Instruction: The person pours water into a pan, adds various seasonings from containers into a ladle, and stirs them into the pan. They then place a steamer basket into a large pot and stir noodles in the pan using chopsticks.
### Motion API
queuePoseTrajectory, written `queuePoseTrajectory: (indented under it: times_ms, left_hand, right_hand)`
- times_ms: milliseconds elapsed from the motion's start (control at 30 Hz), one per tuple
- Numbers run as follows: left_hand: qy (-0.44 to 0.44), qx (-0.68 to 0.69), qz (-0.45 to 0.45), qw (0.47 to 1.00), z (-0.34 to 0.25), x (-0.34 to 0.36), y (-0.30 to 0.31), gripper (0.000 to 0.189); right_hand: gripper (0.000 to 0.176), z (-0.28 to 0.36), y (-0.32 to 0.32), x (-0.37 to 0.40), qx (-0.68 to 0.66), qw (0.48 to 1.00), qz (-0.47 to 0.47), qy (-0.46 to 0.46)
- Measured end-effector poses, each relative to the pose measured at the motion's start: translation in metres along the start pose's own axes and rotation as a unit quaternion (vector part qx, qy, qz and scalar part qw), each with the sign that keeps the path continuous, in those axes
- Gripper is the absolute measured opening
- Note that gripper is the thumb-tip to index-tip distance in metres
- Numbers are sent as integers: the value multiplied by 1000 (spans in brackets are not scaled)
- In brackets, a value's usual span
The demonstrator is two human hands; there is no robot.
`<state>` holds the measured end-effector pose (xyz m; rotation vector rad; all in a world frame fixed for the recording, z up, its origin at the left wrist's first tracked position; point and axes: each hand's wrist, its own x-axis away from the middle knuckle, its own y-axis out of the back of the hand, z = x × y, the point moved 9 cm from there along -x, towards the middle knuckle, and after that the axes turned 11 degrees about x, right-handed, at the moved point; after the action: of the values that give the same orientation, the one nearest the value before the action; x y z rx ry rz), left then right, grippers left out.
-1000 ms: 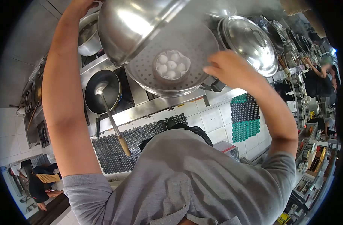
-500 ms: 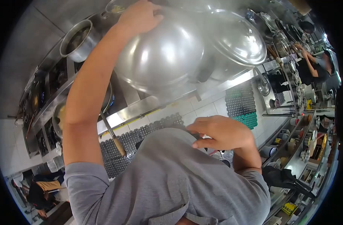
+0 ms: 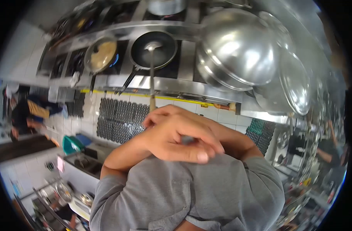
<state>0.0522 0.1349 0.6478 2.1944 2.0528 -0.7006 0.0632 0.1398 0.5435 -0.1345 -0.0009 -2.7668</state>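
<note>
My forearms cross in front of my grey shirt. My left hand [image 3: 179,140] is uppermost and empty, its fingers loosely bent and the thumb apart. Behind it my right hand [image 3: 164,112] is partly hidden, with bent fingers at the end of a long ladle [image 3: 152,82]. The ladle's wooden grip runs up against these fingers, which look closed on it; the contact itself is hidden. Its metal head rests in a black frying pan [image 3: 139,52] on the stove. To the left, a second pan [image 3: 93,65] holds pale yellowish food over a blue flame.
A large domed steel lid [image 3: 241,46] covers a vessel on the right of the stove [image 3: 187,61]. Another steel lid [image 3: 295,82] leans beyond it. A pot [image 3: 166,7] stands at the back. Black mats [image 3: 122,117] lie on the floor. Other people are at both sides.
My view has turned left along the stove. My left hand has come off the domed lid and down before my chest. My right hand has crossed left to the ladle's grip.
</note>
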Motion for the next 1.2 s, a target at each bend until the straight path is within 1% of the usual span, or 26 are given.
queuePoseTrajectory:
  times_ms: [67, 100, 167, 267, 300, 333, 367, 400, 433, 467, 500, 533, 567, 600, 633, 667, 733, 867, 900, 933, 967, 1000, 1067, 1100, 1167, 1200]
  left_hand:
    - [1, 250, 67, 966, 1, 29, -20, 34]
    - [-11, 252, 52, 966, -6, 47, -13, 34]
    - [-40, 199, 58, 978, -21, 82, -1, 44]
    - [-111, 184, 6, 977, -46, 165, 34, 53]
    - [-112, 174, -22, 978, -50, 199, 53, 54]
    - [-131, 142, -85, 978, -44, 237, 77, 55]
    - [-146, 110, -146, 972, -37, 277, 101, 57]
    - [-57, 132, -285, 948, -15, 323, 128, 59]
    - [5, 139, -392, 909, 9, 367, 153, 62]
    - [51, 103, -490, 864, 39, 413, 180, 60]
    - [102, 128, -537, 827, 77, 462, 206, 43]
    - [150, 119, -588, 786, 116, 507, 227, 43]
    - [160, 140, -615, 759, 172, 556, 242, 43]
    - [215, 133, -646, 720, 221, 602, 248, 41]
    - [262, 131, -664, 688, 264, 642, 245, 44]
    - [265, 148, -663, 684, 298, 667, 237, 44]
    - [360, 191, -688, 600, 372, 723, 206, 54]
    - [457, 209, -602, 620, 509, 781, 127, 61]
    - [474, 220, -579, 626, 545, 793, 105, 61]
    - [489, 228, -557, 631, 557, 791, 96, 61]
    - [413, 296, -632, 584, 561, 791, 84, 60]
    - [412, 305, -634, 579, 548, 785, 87, 60]
    - [462, 317, -617, 554, 529, 781, 91, 57]
    - [462, 322, -615, 551, 532, 784, 87, 57]
    - [426, 347, -624, 555, 538, 796, 89, 52]
    - [426, 346, -625, 555, 543, 805, 87, 52]
  right_hand:
    - [34, 32, -53, -56, -82, 992, 78, 64]
    - [34, 17, -80, -88, -82, 991, 94, 53]
    - [33, -26, -158, -128, -196, 931, 306, 11]
    - [32, -52, -182, -154, -201, 921, 333, -36]
    - [32, -79, -187, -160, -202, 925, 311, -83]
    - [32, -100, -197, -162, -213, 920, 312, -103]
    - [31, -128, -193, -172, -201, 945, 217, -143]
    - [30, -162, -185, -178, -181, 959, 120, -182]
    - [29, -216, -180, -180, -16, 972, 87, -217]
    - [29, -279, -168, -181, 153, 956, 61, -243]
    - [28, -338, -155, -173, 226, 942, 37, -247]
    - [28, -391, -140, -160, 297, 922, 15, -249]
    - [26, -442, -120, -139, 227, 921, -32, -316]
    - [25, -487, -96, -119, 159, 908, -83, -379]
    - [27, -523, -63, -95, 162, 887, -150, -405]
    - [28, -548, -31, -74, 165, 862, -218, -428]
    - [31, -552, 24, -47, 222, 761, -314, -522]
    - [52, -544, 74, -26, 159, 700, -558, -417]
    - [52, -547, 79, -27, 167, 696, -553, -427]
    - [62, -553, 85, -31, 127, 704, -565, -411]
    - [73, -557, 88, -35, 85, 712, -575, -394]
    - [73, -561, 93, -34, 91, 713, -569, -400]
    - [59, -578, 97, -32, 8, 721, -557, -412]
    - [59, -577, 94, -35, 11, 720, -556, -416]
    - [45, -557, 95, -43, -2, 693, -654, -303]
    - [45, -563, 99, -44, -2, 694, -654, -301]
